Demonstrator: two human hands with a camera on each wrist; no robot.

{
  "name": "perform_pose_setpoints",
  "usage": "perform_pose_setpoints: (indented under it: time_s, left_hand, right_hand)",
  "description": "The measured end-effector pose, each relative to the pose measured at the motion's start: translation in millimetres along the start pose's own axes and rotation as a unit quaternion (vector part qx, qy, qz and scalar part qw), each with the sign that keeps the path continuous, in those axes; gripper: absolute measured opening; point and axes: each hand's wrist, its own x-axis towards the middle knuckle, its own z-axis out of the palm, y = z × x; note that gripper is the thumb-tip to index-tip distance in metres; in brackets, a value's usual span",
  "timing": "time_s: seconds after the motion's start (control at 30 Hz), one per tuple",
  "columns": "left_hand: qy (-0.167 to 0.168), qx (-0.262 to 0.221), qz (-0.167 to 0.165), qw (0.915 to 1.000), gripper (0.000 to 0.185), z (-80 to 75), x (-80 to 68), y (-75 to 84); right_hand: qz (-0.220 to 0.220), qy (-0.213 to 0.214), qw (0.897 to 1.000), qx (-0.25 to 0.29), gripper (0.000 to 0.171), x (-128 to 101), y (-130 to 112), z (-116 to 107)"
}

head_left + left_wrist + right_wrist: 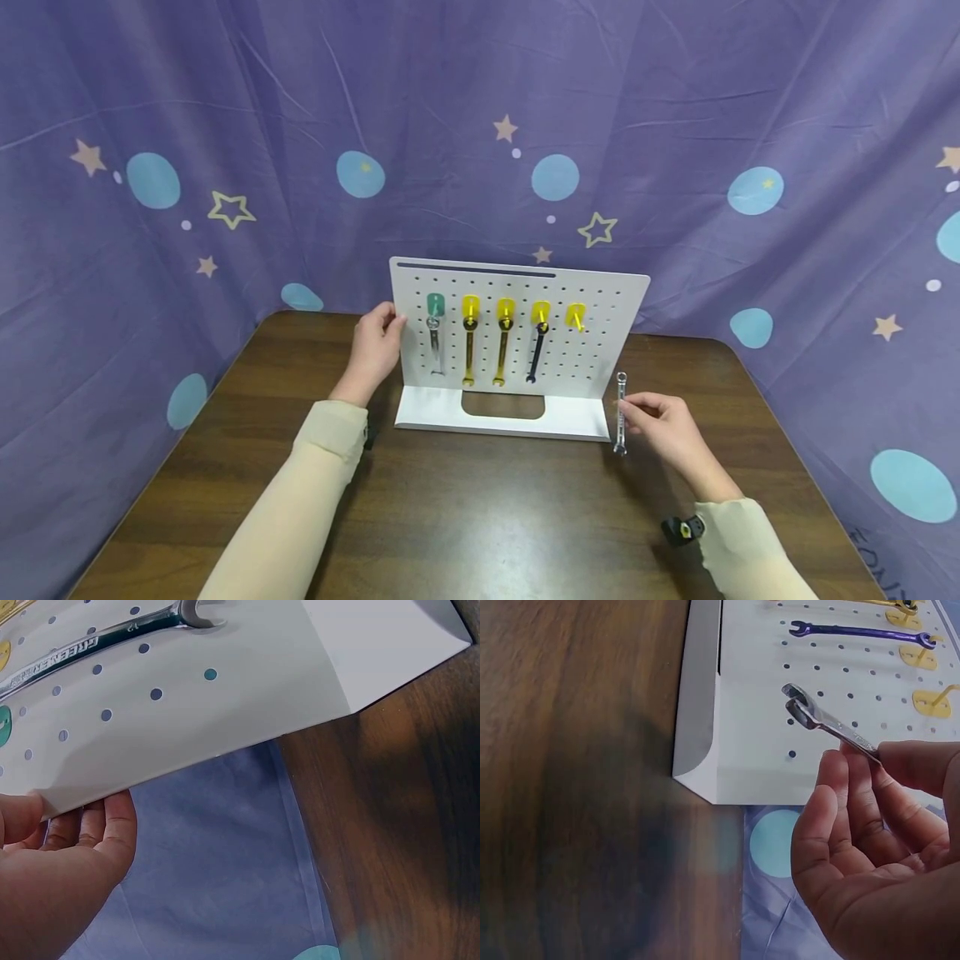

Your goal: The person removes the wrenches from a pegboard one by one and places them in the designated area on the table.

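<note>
My left hand (pixel 375 342) grips the left edge of a white pegboard stand (pixel 414 358), thumb in front and fingers behind it. Just off the board's lower right corner, my right hand (pixel 663 429) pinches a silver combination wrench (pixel 621 417) between thumb and fingers; its open end (pixel 801 709) points out past the fingertips in the right wrist view. From a green hook (pixel 436 302) hangs another silver wrench (pixel 435 346). Two gold wrenches (pixel 469 350) and a dark purple wrench (pixel 862 632) hang from yellow hooks. The rightmost yellow hook (pixel 576 316) is bare.
The stand's folded base (pixel 431 408), with a cut-out in its middle, rests on a brown wooden table (pixel 480 517). Behind the table hangs a purple curtain (pixel 465 100) with stars and blue dots. A black wrist strap (pixel 682 530) sits at the right sleeve.
</note>
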Motion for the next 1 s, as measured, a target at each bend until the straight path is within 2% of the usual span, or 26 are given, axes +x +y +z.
perform_pose_setpoints:
  time_s: [0.3, 0.63, 1.0]
  left_hand:
    - [-0.003, -0.003, -0.001, 1.0000, 0.017, -0.7, 0.8, 0.4]
    - [-0.002, -0.002, 0.004, 1.0000, 0.016, -1.1, 0.8, -0.3]
    - [0.003, -0.004, 0.007, 1.0000, 0.015, -0.5, 0.7, 0.2]
  right_hand:
    - [0.025, -0.004, 1.000, -0.004, 0.024, -1, 10, -2]
    - [0.031, -0.028, 0.999, -0.022, 0.022, -5, 16, -4]
    - [0.043, -0.042, 0.996, -0.061, 0.024, -5, 22, -4]
